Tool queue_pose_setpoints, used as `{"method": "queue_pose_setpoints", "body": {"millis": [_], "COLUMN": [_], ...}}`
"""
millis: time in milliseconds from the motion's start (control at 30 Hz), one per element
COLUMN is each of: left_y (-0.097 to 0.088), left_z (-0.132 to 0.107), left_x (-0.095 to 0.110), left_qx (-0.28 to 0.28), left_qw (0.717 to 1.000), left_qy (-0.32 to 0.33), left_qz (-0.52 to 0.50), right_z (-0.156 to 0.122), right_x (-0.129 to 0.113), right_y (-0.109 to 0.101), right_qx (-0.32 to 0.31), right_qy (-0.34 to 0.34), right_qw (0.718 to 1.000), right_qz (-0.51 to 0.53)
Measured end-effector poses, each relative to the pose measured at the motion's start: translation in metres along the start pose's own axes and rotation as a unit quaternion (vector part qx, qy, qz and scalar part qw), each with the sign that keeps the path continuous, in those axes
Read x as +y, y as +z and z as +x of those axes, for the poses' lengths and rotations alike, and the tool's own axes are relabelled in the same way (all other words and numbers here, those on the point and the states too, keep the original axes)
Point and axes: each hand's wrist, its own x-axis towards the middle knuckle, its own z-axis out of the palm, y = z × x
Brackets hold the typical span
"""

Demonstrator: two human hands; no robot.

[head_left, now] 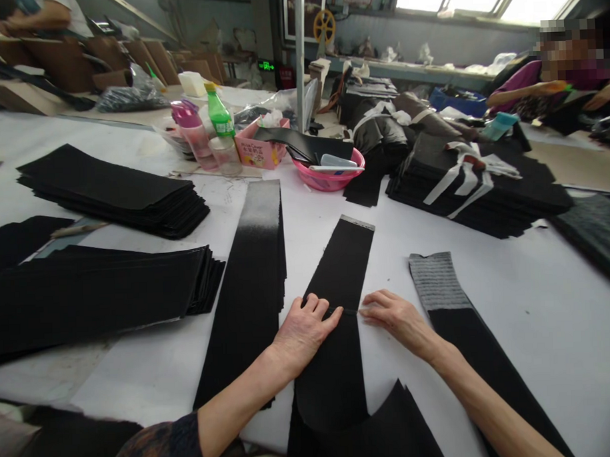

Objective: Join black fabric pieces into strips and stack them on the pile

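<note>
As the black strip (pixel 339 267) lay on the tabletop (pixel 511 274), your left hand (pixel 306 328): pressed upon it, part open, not grasping.
Your right hand (pixel 395 318): half curled at the strip's right edge; whether pinching, unclear.

From mid-view, a pink basin (pixel 328 182) sits at one o'clock with a pale tray (pixel 335 161) in it, a pink box (pixel 255 153) and green bottle (pixel 221 115) stand near eleven, and a jar (pixel 226 159) and pink cup (pixel 199 140) at ten. At twelve rises a pole (pixel 300 62), with a yellow wheel (pixel 324 26) farther back and a lit sign (pixel 266 65) between eleven and twelve. A person in purple (pixel 519 86) is at two, another in white (pixel 77 18) at ten.
</note>
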Motion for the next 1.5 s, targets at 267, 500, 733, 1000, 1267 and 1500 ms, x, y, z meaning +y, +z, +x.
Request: {"method": "queue_pose_setpoints", "body": {"millis": [267,500,733,1000,1267,1500], "left_y": [-0.001,0.006,0.013,0.014,0.017,0.017], "left_z": [-0.002,-0.008,-0.011,-0.018,-0.022,-0.028], "left_x": [-0.003,-0.012,-0.023,-0.052,-0.059,-0.055], "left_qx": [0.017,0.060,0.088,0.079,0.111,0.118], "left_qw": [0.999,0.997,0.988,0.979,0.977,0.981], "left_qy": [-0.007,-0.005,-0.025,0.048,0.113,0.095], "left_qz": [-0.027,-0.051,-0.121,-0.182,-0.141,-0.125], "right_z": [0.004,0.001,0.041,0.041,0.041,0.041], "right_x": [-0.010,-0.016,-0.035,-0.027,-0.031,-0.036], "right_y": [0.028,0.014,0.040,0.050,0.047,0.043], "right_qx": [0.022,0.044,0.047,0.023,-0.001,-0.007], "right_qy": [-0.010,0.005,-0.011,-0.023,-0.034,-0.034], "right_qw": [0.999,0.997,0.999,0.998,0.996,0.995], "right_qz": [-0.042,-0.060,-0.020,-0.046,-0.088,-0.092]}}
